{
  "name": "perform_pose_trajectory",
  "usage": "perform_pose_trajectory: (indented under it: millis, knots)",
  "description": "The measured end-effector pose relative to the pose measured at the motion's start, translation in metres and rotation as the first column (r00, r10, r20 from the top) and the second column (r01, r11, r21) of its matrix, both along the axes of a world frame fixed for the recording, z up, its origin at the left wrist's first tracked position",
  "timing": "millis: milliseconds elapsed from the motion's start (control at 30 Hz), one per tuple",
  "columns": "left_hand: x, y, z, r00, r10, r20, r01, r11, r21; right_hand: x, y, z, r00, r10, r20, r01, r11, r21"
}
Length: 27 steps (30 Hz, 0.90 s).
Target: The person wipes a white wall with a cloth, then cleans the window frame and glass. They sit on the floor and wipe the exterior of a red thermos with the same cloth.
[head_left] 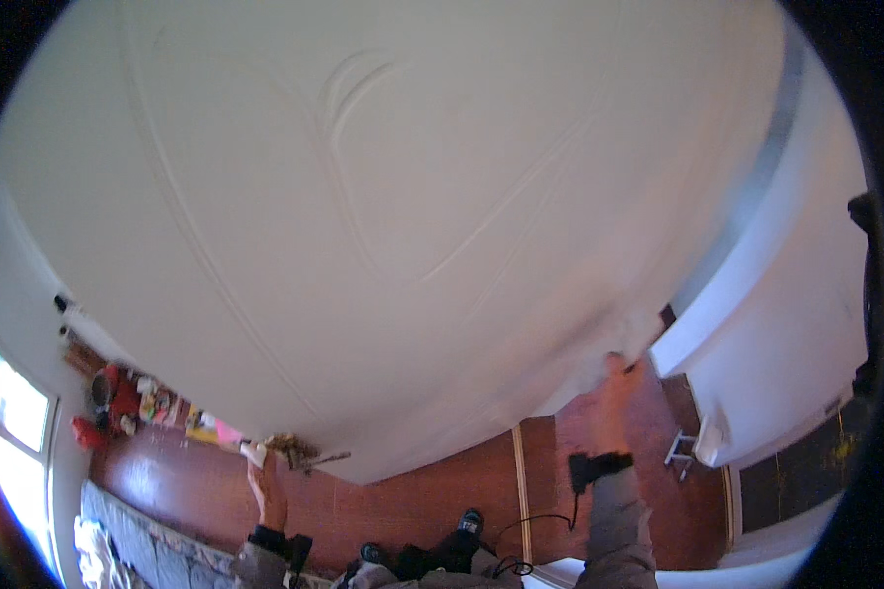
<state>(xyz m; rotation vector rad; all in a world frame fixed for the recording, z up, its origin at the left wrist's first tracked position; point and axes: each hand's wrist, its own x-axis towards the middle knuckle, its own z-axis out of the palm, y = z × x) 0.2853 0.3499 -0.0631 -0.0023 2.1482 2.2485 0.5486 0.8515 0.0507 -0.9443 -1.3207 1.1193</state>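
Note:
A large pale sheet of fabric (442, 221) with creases spreads out before me and fills most of the view. On the left, my left hand (267, 478) is at the sheet's lower edge, its fingertips closed on a white corner of cloth. My right hand (619, 390) is raised on the right, blurred, at the sheet's lower right edge; its fingers seem to grip a bunched part, though a blur hides the detail. A brownish, leafy-looking clump (295, 448) lies beside my left hand, under the sheet's edge. Black bands with a cable are on both wrists.
Reddish wooden floor (398, 508) lies below, crossed by a light threshold strip (521, 493). Red objects (121, 397) and assorted items stand along the left, near a window (15, 397). A grey stone-like ledge (162, 541) is at lower left. A small white stool (680, 453) stands at right.

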Motion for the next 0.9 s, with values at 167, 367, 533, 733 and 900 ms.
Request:
perform_pose_trajectory:
  millis: [167,367,533,733,900]
  knots:
    - [0.005,0.005,0.000,0.999,0.036,-0.035,-0.035,0.999,0.026,-0.008,0.063,-0.043,0.977,0.212,-0.030,-0.214,0.964,-0.159]
    - [0.004,0.009,0.011,0.988,0.028,-0.153,-0.066,0.967,-0.246,-0.065,-0.053,-0.044,0.950,0.263,0.170,-0.262,0.965,-0.025]
    - [0.004,0.009,0.014,0.992,-0.010,-0.125,-0.020,0.971,-0.239,-0.111,-0.198,-0.028,0.775,0.470,0.423,-0.618,0.706,0.348]
    - [0.003,-0.012,-0.014,0.930,-0.189,-0.315,0.077,0.939,-0.335,-0.192,-0.332,0.019,0.246,0.642,0.726,-0.960,0.060,0.272]
    - [0.004,-0.016,-0.041,0.985,-0.075,-0.155,0.109,0.969,0.224,-0.182,-0.333,0.040,0.211,0.874,0.437,-0.932,0.046,0.360]
